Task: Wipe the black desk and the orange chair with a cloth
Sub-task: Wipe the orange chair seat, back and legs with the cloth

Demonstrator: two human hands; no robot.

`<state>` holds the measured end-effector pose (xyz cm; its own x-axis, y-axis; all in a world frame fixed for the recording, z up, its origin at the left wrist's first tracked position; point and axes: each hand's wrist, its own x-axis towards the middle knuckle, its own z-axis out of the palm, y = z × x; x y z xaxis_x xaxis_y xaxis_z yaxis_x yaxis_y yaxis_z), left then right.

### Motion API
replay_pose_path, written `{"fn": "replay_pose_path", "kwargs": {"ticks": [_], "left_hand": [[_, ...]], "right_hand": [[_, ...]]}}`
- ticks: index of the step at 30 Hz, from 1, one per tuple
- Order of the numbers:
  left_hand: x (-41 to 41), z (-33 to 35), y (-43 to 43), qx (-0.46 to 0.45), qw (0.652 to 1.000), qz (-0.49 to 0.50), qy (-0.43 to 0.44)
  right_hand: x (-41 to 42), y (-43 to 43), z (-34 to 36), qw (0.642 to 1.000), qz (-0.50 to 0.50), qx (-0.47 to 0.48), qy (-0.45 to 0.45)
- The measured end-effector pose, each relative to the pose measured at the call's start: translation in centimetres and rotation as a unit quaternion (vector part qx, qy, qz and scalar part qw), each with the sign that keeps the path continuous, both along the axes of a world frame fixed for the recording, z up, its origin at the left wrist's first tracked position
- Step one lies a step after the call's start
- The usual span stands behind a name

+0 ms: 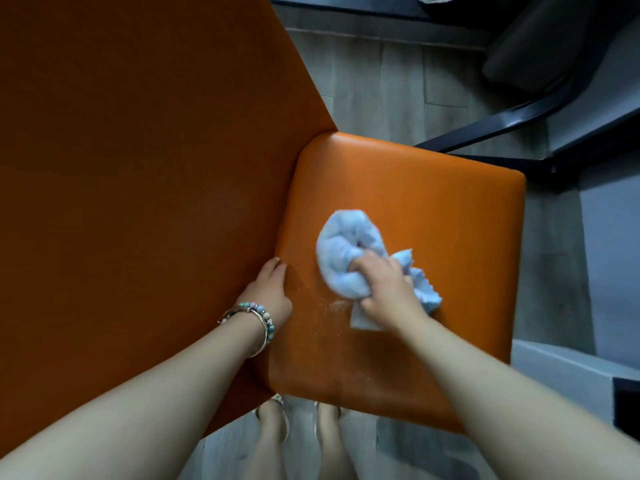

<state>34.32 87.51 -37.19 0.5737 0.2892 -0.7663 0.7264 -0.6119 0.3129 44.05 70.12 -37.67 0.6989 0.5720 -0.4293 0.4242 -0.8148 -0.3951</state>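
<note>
Chair seat [433,209]: smooth orange leather-like pad, squarish with rounded corners, pale crumbs and dust near its middle and front.
Chair back [138,168]: flat broad orange panel, left of the seat.
Cloth [346,247]: pale blue, soft, bunched into a rounded wad on the seat; its long axis runs from upper left to lower right.
Right hand [384,282]: fingers curled, gripping the cloth and pressing it to the seat.
Left hand [270,289]: fingers straight, resting on the seam between seat and back; beaded bracelets [259,317] at the wrist.
Floor [381,84]: grey planks.
</note>
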Motion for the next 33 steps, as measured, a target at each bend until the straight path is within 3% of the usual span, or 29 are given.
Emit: {"fn": "replay_pose_path", "kwargs": {"ticks": [3,5,7,9,11,13,15,18,21,23,25,28,30,33], "left_hand": [[0.4,0.3,1.0,-0.038,0.995,0.092,-0.005],[0.6,0.5,1.3,-0.05,0.993,0.106,-0.002],[0.5,0.6,1.2,-0.056,0.993,0.104,0.011],[0.6,0.6,1.1,-0.053,0.993,0.105,0.02],[1.0,0.5,1.4,-0.052,0.991,0.119,0.028],[1.3,0.3,1.7,-0.056,0.989,0.135,0.036],[1.5,0.1,2.0,-0.051,0.986,0.157,0.037],[1.7,-0.1,2.4,-0.042,0.981,0.184,0.038],[1.9,0.2,2.5,-0.057,0.973,0.219,0.044],[2.2,0.5,2.5,-0.067,0.969,0.236,0.044],[2.4,0.5,2.5,-0.078,0.964,0.25,0.043],[2.3,0.1,2.6,-0.065,0.963,0.257,0.044],[2.1,-0.3,2.6,-0.056,0.964,0.256,0.043],[2.0,-0.5,2.7,-0.064,0.961,0.266,0.04]], "right_hand": [[-3.3,-0.8,1.1,0.995,0.074,0.038,0.064],[-2.4,-0.6,2.6,0.99,0.005,0.129,0.062],[0.6,-0.8,3.9,0.969,-0.127,0.209,-0.035],[5.1,-1.8,4.8,0.946,-0.266,0.154,-0.108],[9.7,-3.0,4.7,0.933,-0.349,0.033,-0.079],[12.9,-2.9,3.6,0.929,-0.367,-0.035,-0.036],[13.2,-1.1,2.4,0.951,-0.298,-0.076,-0.032],[9.3,1.8,0.8,0.993,-0.088,-0.065,-0.042],[3.6,3.5,0.9,0.995,0.1,-0.017,0.024],[2.2,3.8,1.6,0.986,0.146,0.02,0.079],[3.6,3.6,2.4,0.987,0.058,0.112,0.104],[10.2,2.6,2.6,0.978,-0.121,0.168,-0.011],[15.1,2.0,2.8,0.975,-0.196,0.064,-0.082],[17.2,2.7,2.0,0.971,-0.221,-0.07,-0.053]]}}
